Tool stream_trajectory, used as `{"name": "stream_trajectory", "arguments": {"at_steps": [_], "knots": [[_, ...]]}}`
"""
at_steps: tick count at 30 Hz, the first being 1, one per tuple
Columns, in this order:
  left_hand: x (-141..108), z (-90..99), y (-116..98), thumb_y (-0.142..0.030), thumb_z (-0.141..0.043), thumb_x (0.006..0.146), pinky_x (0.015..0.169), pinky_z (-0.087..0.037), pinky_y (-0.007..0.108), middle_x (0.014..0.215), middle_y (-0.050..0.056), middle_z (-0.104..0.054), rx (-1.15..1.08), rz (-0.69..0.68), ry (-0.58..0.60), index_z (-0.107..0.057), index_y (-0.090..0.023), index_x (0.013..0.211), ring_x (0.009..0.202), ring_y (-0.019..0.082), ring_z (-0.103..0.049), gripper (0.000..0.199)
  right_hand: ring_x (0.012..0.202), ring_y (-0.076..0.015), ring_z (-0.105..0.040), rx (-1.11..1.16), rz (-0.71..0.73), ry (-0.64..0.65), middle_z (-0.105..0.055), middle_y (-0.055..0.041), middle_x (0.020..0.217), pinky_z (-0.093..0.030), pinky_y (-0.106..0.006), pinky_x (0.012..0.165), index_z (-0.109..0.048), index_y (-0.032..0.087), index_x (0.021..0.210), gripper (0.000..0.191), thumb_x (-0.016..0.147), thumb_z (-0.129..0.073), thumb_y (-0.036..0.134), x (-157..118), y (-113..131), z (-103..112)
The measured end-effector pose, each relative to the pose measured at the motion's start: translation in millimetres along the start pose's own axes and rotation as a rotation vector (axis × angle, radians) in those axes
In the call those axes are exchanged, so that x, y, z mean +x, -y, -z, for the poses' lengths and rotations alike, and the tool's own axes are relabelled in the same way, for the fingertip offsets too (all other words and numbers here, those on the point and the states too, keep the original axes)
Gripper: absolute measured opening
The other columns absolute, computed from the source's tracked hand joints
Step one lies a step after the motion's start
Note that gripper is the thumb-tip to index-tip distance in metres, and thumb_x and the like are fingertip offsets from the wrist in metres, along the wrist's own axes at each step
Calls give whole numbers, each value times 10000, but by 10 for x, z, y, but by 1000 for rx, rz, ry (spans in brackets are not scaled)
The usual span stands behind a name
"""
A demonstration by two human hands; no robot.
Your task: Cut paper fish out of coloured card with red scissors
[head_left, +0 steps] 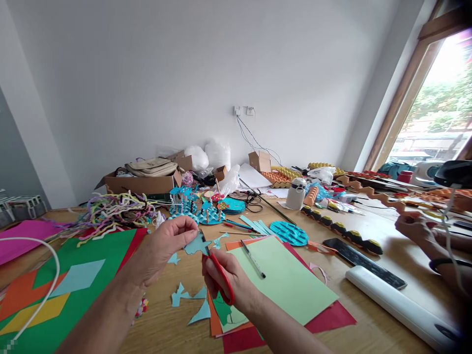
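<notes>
Between the fingertips of my left hand (175, 239) is a small blue paper piece (197, 245) with a jagged outline. My right hand (229, 272) is closed around red-handled scissors (224, 282), whose blades point up and away, at the right edge of the blue paper. Blue paper scraps (201, 312) lie on the table below my hands. To the right of my right hand is a stack of coloured paper, a light green sheet (287, 280) on top with a pen (253, 258) lying on it.
Green paper (106, 255) and tangled fuzzy stems (114, 211) lie left. A blue round piece (289, 233), black phone (365, 261) and white device (401, 307) are right. Another person's hands (416, 231) are at the far right. A cardboard box (140, 184) stands behind.
</notes>
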State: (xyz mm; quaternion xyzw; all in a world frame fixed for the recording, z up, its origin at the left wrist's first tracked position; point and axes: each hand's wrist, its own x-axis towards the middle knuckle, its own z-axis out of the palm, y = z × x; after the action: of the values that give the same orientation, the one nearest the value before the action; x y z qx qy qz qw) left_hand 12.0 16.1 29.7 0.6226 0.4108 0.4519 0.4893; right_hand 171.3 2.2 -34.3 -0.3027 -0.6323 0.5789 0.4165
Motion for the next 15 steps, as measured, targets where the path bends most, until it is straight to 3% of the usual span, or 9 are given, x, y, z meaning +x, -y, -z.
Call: {"name": "stream_trajectory", "arguments": {"at_steps": [15], "knots": [[-25,-13,-68,-324,-609,696,406,-161,221,597,-61,-461,85,36,-16,-553,-201,681,469,75,-268,136,331,-47,-354,1,-4,-7,-429,66,397,-265,-168,357,-456,171,628,333,805,-508,448,4,11,-7]]}}
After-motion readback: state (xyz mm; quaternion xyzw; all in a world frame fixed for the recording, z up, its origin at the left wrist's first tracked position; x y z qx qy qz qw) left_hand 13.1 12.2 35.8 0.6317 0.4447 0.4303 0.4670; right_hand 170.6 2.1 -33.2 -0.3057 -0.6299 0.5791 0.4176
